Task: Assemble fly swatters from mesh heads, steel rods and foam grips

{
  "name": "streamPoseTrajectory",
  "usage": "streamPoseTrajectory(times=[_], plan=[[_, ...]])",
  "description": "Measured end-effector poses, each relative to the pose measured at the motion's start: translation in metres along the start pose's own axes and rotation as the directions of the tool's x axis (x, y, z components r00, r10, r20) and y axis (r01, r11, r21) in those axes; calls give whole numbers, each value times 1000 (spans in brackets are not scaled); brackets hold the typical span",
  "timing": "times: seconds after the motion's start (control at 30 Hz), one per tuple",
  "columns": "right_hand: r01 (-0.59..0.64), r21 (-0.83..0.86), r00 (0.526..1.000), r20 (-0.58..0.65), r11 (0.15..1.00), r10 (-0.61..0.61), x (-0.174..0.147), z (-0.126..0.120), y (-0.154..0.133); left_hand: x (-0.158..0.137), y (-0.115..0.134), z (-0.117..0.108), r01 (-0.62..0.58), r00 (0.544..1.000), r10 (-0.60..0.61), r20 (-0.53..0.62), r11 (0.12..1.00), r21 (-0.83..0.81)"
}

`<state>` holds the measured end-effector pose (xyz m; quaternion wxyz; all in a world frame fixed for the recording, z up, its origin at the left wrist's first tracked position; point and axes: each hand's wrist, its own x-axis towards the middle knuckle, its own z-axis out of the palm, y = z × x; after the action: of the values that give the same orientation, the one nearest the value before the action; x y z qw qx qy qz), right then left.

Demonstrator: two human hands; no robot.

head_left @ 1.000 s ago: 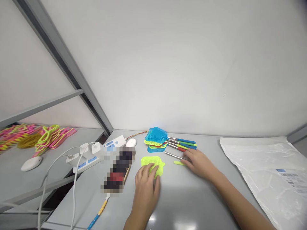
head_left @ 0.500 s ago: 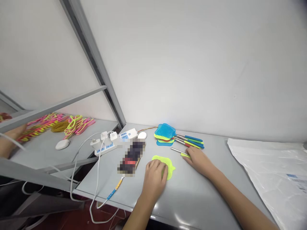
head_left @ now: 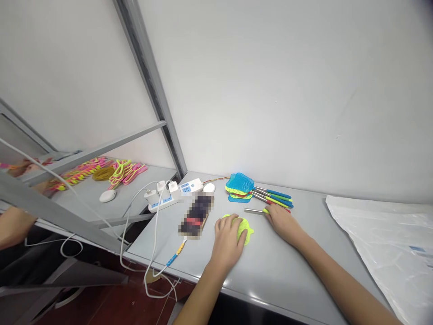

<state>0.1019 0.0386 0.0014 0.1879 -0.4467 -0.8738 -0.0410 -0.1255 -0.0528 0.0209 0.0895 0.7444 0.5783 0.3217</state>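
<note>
My left hand (head_left: 227, 241) lies over a yellow-green mesh fly swatter head (head_left: 249, 231) on the table, fingers spread and thumb apart. Its palm covers the head's left part; the pointed neck sticks out to the right. My right hand (head_left: 282, 223) is closed round the yellow-green grip of a swatter handle (head_left: 255, 211). The bare metal rod points left, above the loose head and apart from it. Just behind lies a pile of fly swatters (head_left: 241, 183), blue on top with yellow-green and red beneath, their handles fanning right.
A phone (head_left: 196, 215) on a charging cable lies left of my left hand. Behind it stand power strips (head_left: 164, 203) with white plugs. White plastic sheeting (head_left: 375, 234) covers the right side. Beyond the metal frame (head_left: 152, 76), another person's arm (head_left: 15, 225) reaches near pink-yellow cords (head_left: 126, 171).
The view has shifted, so the scene sits further right. My left hand's fingers have spread wider over the swatter head. The handle in my right hand has turned to lie more level.
</note>
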Motion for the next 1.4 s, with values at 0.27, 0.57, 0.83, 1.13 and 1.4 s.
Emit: streamPoseTrajectory(times=[0.27,0.57,0.83,1.13,1.4], plan=[[112,65,989,-105,992,-105,-4,-9,-14,41,26,-25,-114,993,111,-29,979,-169],[11,-49,917,-397,999,-29,-13,-19,2,91,29,7,124,971,40,238,763,-635],[-18,318,950,-290,948,115,-8,-17,-2,113,23,15,238,960,-224,170,330,-913],[-93,482,994,-7,871,109,-1,-9,-35,102,44,20,218,928,-290,233,-86,-972],[-146,554,988,32,819,154,-2,-12,-34,98,45,29,230,932,-277,233,-46,-972]])
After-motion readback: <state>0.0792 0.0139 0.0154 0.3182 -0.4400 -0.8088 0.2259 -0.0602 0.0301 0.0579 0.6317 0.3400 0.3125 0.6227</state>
